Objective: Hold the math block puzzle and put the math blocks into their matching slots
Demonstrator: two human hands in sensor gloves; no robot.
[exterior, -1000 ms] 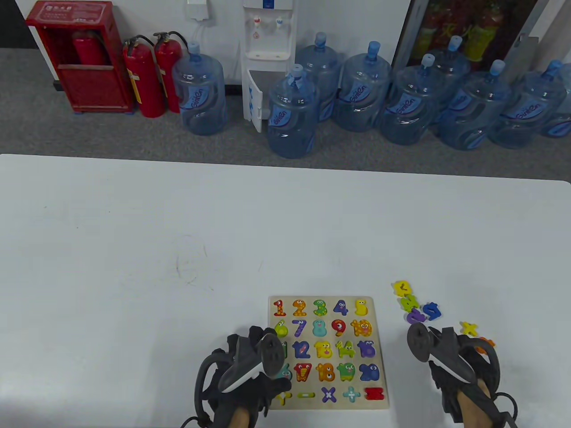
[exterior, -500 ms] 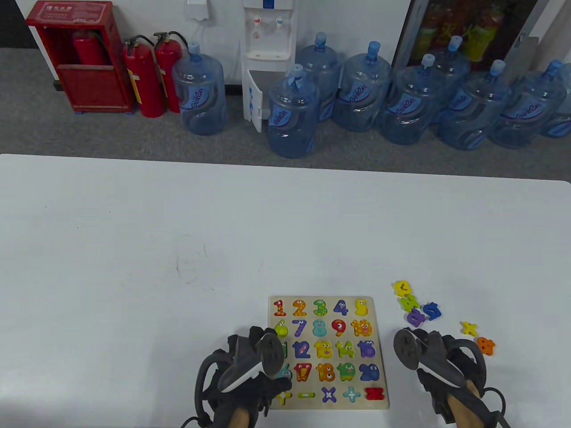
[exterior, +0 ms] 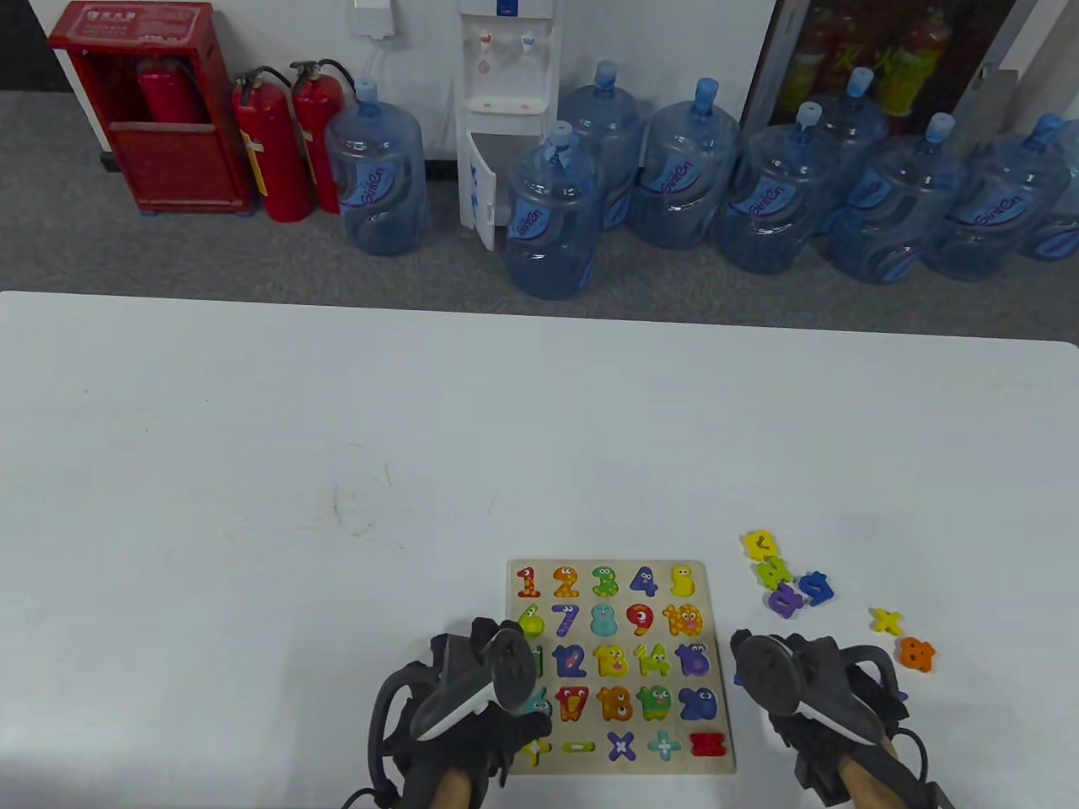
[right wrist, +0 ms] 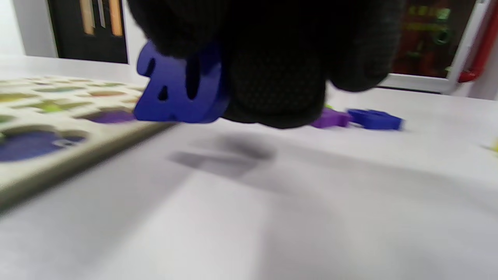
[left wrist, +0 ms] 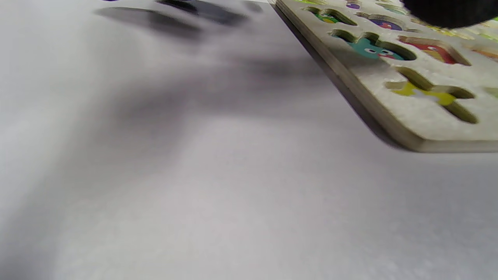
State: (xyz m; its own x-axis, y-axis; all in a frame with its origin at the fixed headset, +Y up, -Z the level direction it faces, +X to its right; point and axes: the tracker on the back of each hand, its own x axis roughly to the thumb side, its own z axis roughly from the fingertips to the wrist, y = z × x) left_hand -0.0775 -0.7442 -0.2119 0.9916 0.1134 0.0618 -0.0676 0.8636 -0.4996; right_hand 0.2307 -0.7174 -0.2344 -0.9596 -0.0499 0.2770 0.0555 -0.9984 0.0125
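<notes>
The wooden puzzle board [exterior: 712, 640] lies at the table's front edge, with rows of coloured number and sign slots. My left hand [exterior: 514, 674] rests on the board's left edge; a gloved fingertip [left wrist: 447, 11] lies over the board [left wrist: 389, 112], where the slots near it stand empty. My right hand [exterior: 759, 674] is just right of the board and pinches a blue "20" block [right wrist: 179, 87] a little above the table, close to the board's right edge [right wrist: 78, 151].
Loose blocks lie right of the board: a yellow one [exterior: 760, 544], a green one [exterior: 773, 572], a blue one [exterior: 816, 586], a purple one [exterior: 786, 600], a yellow cross [exterior: 885, 621] and an orange one [exterior: 916, 654]. Water bottles stand on the floor beyond the table.
My right hand has moved left toward the board's right edge, uncovering the orange block. My left hand and the board have not moved.
</notes>
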